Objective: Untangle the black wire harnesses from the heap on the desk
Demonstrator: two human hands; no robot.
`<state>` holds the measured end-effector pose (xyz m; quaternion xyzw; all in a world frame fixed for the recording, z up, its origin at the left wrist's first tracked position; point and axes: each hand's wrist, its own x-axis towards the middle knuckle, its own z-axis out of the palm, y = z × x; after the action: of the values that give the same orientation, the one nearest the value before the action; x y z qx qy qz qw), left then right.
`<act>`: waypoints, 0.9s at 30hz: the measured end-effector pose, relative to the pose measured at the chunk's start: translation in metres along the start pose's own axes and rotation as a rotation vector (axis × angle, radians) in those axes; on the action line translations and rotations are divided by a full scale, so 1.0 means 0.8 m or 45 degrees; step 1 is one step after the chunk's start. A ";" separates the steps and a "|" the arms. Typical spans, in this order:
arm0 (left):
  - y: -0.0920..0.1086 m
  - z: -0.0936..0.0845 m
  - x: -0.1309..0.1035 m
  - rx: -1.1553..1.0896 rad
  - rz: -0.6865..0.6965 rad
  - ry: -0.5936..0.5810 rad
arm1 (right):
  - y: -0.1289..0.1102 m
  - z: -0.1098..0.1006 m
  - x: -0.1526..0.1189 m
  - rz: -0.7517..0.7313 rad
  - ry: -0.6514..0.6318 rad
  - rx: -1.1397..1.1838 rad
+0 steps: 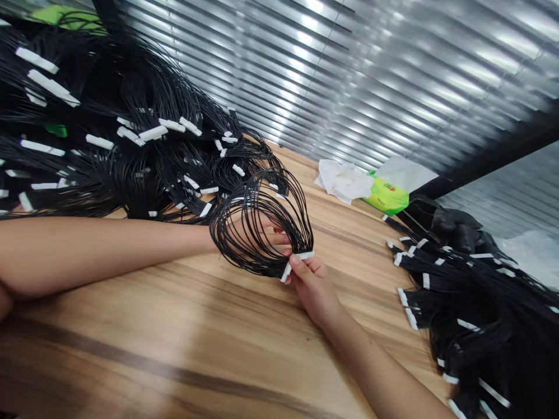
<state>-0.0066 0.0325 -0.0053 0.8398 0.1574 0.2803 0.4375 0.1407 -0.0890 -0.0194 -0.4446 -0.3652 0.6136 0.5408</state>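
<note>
A black wire harness (227, 235), bent round into a loop, is held up just over the wooden table. Its two white connectors (302, 255) come together at the loop's lower right. My right hand (312, 282) is closed on these connector ends, the thumb pressing from above. Behind the strands is my left hand (257, 227), partly covered by them. Its fingers curl at the wires close to the connectors, and their exact grip is partly hidden.
A large heap of black harnesses (144, 93) with white connectors lies at the left. Another pile (489, 326) lies at the right. At the back edge of the wooden table (209, 349) sits a green tissue pack (386, 195) beside crumpled white tissue (343, 179). A corrugated metal wall (279, 70) rises behind.
</note>
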 end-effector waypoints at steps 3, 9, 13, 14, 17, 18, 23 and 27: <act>-0.004 0.003 -0.002 -0.071 -0.018 -0.060 | 0.000 0.000 -0.001 -0.003 -0.033 -0.021; -0.002 0.005 -0.006 -0.207 -0.134 -0.078 | 0.000 0.002 -0.003 0.010 -0.092 -0.055; 0.007 0.005 -0.005 -0.331 -0.217 -0.113 | 0.000 0.002 -0.003 0.000 -0.091 -0.063; 0.009 0.005 -0.004 -0.365 -0.233 -0.119 | 0.000 0.002 -0.003 -0.006 -0.075 -0.062; 0.015 0.004 -0.001 -0.464 -0.289 -0.113 | 0.001 0.001 -0.002 -0.016 0.000 -0.051; 0.016 0.003 0.000 -0.487 -0.309 -0.108 | 0.001 0.001 -0.002 -0.018 0.025 -0.047; 0.016 -0.001 0.003 -0.531 -0.357 -0.118 | 0.003 0.000 -0.001 -0.022 0.100 -0.051; 0.009 0.001 0.004 -0.449 -0.366 -0.081 | 0.004 -0.001 -0.001 -0.036 0.107 -0.044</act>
<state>-0.0039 0.0295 0.0013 0.7278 0.2101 0.2117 0.6176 0.1405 -0.0902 -0.0228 -0.4740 -0.3591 0.5803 0.5564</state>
